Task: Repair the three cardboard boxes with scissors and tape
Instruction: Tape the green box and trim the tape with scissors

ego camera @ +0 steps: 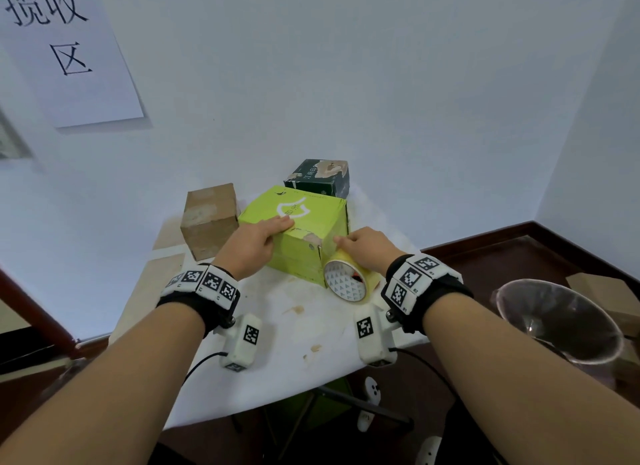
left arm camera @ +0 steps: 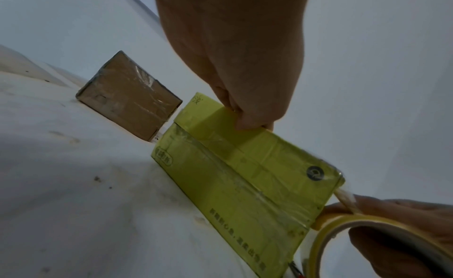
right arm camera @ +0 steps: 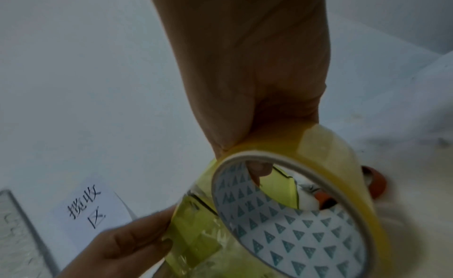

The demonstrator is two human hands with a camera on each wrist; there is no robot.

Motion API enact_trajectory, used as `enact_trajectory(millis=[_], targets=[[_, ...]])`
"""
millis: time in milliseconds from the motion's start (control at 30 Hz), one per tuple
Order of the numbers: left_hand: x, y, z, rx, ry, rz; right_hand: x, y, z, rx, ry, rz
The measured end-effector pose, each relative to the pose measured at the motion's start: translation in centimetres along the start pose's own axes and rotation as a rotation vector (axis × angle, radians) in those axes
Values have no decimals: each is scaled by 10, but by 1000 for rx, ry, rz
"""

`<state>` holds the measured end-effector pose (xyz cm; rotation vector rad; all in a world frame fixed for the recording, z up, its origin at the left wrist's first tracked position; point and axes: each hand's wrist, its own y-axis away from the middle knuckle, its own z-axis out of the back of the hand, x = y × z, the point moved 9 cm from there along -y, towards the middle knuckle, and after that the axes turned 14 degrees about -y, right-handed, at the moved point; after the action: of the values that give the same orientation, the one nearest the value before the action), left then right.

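— lime-green printed cardboard box [ego camera: 304,229] sits on the white cloth-covered table [ego camera: 277,343] right under our fingers. our left hand [ego camera: 256,243] lies over its near top edge, fingers together and flat on the lid, thumb down the front face. from the left wrist view the fingertips [left arm camera: 252,117] seem to be pressing a strip down at that edge.

— and our right hand [ego camera: 367,245] grips the roll of yellowish clear tape [ego camera: 349,279], thumb hooked inside the core, the other fingers curled over the outside. the roll is hard against the box's near corner, just below those fingers.

— a torn patch [ego camera: 313,238] shows on the edge between our two hands. what worries us?

— the strip running from roll to box looks short. if we pull the roll away at an angle, the tape could crease or fold onto itself, and clear tape stuck to itself is probably wasted.

— the box looks light too. if the left fingers ease off, we think the pull could drag it or tip it toward the roll.

— the plain brown cardboard box [ego camera: 209,219] stands just beyond our left knuckles, the dark green printed box [ego camera: 318,177] further past the fingertips. a slide could knock them.

— scissors?

— something orange-handled [right arm camera: 375,183] lies past the roll in the right wrist view, maybe those, we cannot tell. reaching for them means one hand letting go, and then the strip may slacken.
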<state>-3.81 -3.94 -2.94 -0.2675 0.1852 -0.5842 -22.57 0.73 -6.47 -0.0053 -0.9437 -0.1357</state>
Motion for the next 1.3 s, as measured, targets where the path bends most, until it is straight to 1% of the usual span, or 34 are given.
enact_trajectory(millis=[100,233,267,367,400,467,533,600,633,700,733,767,800,867,933,1000,1200,1300], targets=[[-3,1,0,17,-8,-7,-1,-2,-2,-17,0,-13],[-15,2,3,120,-144,-30,1,-5,-6,-21,10,-22],[-22,2,5,113,-136,-50,1,-6,-7,-20,14,-23],[-56,1,6,90,22,-106,1,-7,-6,-26,38,-16],[-63,0,5,90,40,-99,0,-7,-5,-29,44,-15],[-64,-3,2,64,66,-27,0,-6,-6,-31,45,-14],[-60,-5,5,27,89,40,-1,-6,-9,2,37,-18],[-58,-7,6,5,94,68,-2,-5,-7,42,-7,-14],[-57,-7,6,2,99,76,-4,-5,-1,28,-59,-11],[-55,-8,6,-1,117,89,-13,-7,22,-82,-190,6],[-53,-9,6,-6,127,91,-21,-8,33,-143,-228,13],[-51,-9,6,-10,135,92,-29,-9,40,-169,-221,2],[-49,-9,6,-11,140,95,-36,-10,40,-150,-171,-21],[-47,-8,5,-3,147,99,-46,-11,30,-44,-21,-63],[-46,-6,6,-2,162,97,-50,-12,19,48,99,-72],[-43,-4,8,0,192,94,-50,-12,13,104,163,-72],[-23,3,13,16,235,106,-42,-11,-2,203,133,-22],[-19,5,15,15,253,108,-43,-8,-11,229,155,-43]])
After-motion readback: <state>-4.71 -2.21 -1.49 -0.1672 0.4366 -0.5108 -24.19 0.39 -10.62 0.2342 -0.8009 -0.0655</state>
